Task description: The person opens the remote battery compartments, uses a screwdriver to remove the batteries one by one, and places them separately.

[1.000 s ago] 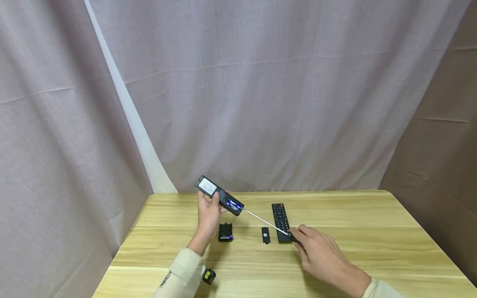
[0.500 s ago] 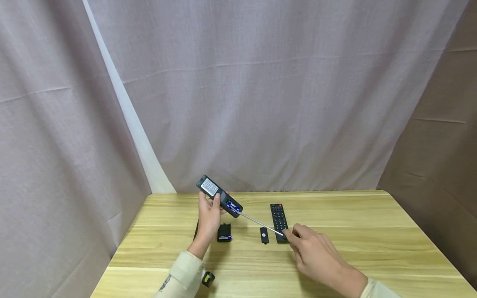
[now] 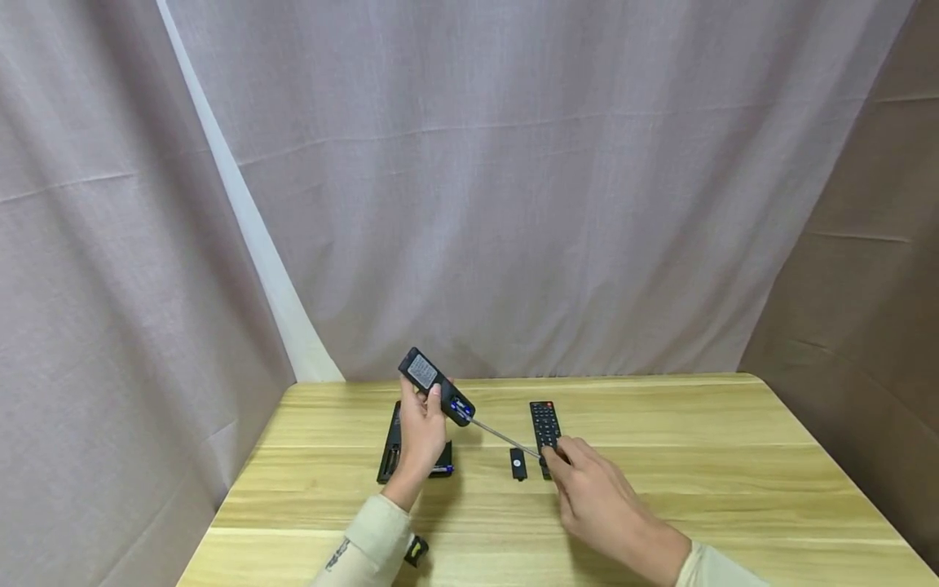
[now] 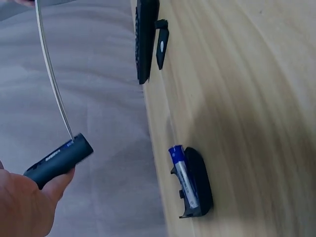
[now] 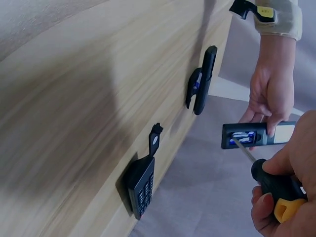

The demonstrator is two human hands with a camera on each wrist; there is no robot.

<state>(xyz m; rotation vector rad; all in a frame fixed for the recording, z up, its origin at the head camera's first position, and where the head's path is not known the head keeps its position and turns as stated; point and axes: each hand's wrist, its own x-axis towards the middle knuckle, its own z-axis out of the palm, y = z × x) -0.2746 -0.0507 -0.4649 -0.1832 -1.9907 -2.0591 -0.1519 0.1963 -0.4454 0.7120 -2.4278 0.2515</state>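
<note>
My left hand grips a black remote control above the table, its labelled back turned up and thumb across it. Two blue-and-silver batteries lie in its uncovered compartment. My right hand holds a screwdriver, whose black-and-yellow handle shows in the right wrist view. The long metal shaft slants up to the left, with its tip at the batteries. Below the left hand lies a black battery cover with one loose battery on it.
A second remote lies buttons up on the wooden table, with a small black cover to its left. Another remote, its compartment uncovered, lies partly behind my left wrist. A grey curtain hangs behind the table.
The remote and my left hand have shifted slightly right, uncovering the remote on the table behind the wrist. My right hand has moved left, bringing the screwdriver tip from the compartment's end onto the batteries.
</note>
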